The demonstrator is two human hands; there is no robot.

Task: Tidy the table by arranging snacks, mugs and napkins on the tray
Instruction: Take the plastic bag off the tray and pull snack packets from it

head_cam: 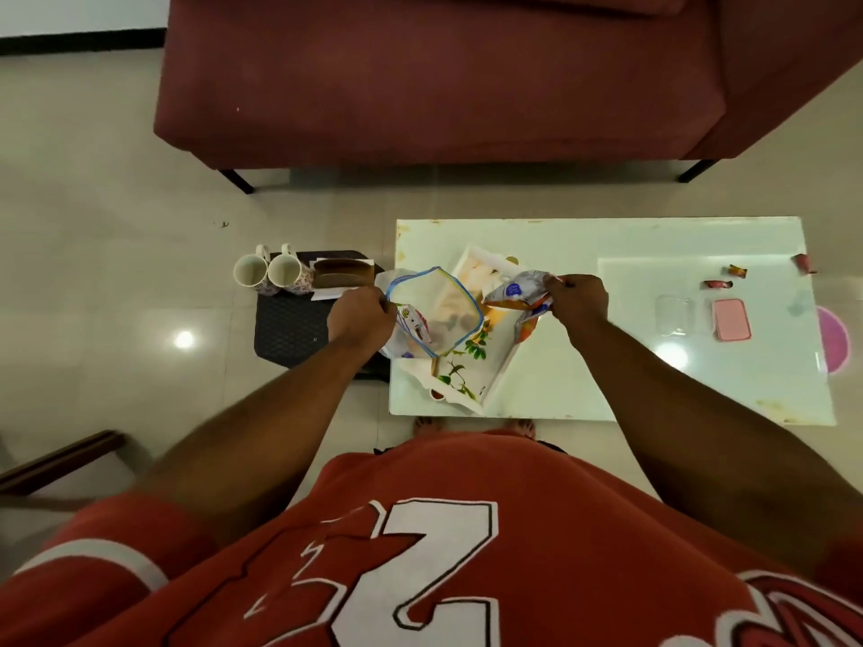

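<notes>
On white glossy table (654,240), left end: white floral rectangular tray (485,366), long axis near-left to far-right, corner at table edge | clear blue-rimmed zip bag (434,310) above tray, mouth gaping, rim pinched by left hand (362,315) | silver-orange snack packet (516,291) lengthwise toward bag, gripped by right hand (576,301).

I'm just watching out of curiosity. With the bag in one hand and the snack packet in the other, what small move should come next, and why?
Probably slide the snack packet into the clear bag. The left hand holds the bag's mouth open above the tray, and the right hand grips the packet right beside that opening, so a short push leftward looks like the natural next step.
</notes>
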